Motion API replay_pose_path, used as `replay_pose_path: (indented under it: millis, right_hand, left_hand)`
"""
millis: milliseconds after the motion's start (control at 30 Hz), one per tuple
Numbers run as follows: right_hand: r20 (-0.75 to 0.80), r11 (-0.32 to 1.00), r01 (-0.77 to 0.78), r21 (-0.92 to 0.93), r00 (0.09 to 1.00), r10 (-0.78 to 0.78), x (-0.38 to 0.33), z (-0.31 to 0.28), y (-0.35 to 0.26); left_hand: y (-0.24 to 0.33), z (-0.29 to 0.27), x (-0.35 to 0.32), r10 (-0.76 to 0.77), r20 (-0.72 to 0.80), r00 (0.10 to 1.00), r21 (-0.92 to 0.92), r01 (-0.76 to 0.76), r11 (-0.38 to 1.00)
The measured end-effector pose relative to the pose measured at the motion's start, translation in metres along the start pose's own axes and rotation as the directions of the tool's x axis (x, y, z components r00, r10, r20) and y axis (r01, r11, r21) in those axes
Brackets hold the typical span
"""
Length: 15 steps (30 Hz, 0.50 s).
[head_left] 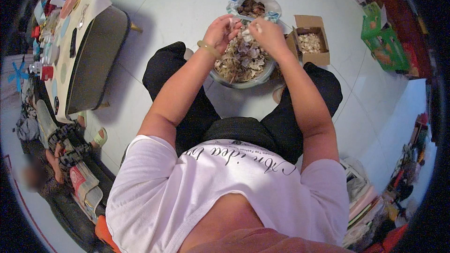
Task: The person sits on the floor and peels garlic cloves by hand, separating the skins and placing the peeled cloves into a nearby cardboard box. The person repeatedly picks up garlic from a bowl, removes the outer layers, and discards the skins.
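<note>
Both my hands are raised over the far part of a round basin (236, 85) heaped with dry, pale papery scraps (243, 61). My left hand (222, 32), with a pale bangle on the wrist, has its fingers curled at the basin's far left rim. Something small and whitish shows at its fingertips, too blurred to name. My right hand (268, 36) is closed in a pinch, a little to the right of the left. A small whitish piece (247, 33) sticks out from its fingers over the scraps.
Behind the basin is a plastic bag (275, 9) with brown clumps. An open cardboard box (318, 58) of small whitish pieces stands right of it. A cluttered table (65, 65) stands left; a person (56, 159) sits lower left. Green containers (386, 47) are at far right.
</note>
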State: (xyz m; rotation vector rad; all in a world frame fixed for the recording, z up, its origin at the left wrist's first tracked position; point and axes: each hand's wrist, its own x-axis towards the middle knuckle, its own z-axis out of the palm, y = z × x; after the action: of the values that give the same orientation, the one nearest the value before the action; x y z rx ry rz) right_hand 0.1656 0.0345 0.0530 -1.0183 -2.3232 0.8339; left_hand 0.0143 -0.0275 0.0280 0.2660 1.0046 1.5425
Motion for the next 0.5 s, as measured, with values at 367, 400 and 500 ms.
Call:
replay_pose_path:
  millis: [367, 400, 500]
  right_hand:
    - [0.344, 0.953, 0.081, -0.294, 0.939, 0.026, -0.024, 0.005, 0.0]
    - [0.338, 0.953, 0.08, -0.294, 0.941, 0.025, -0.024, 0.005, 0.002]
    - [0.393, 0.95, 0.07, -0.304, 0.918, 0.058, -0.027, 0.002, 0.003]
  left_hand:
    - [0.0, -0.008, 0.001, -0.087, -0.05, 0.995, 0.279, 0.098, 0.955]
    - [0.0, -0.01, 0.001, -0.11, -0.031, 0.993, 0.302, 0.114, 0.946]
    - [-0.004, 0.001, -0.004, -0.086, -0.009, 0.996, 0.427, 0.081, 0.901]
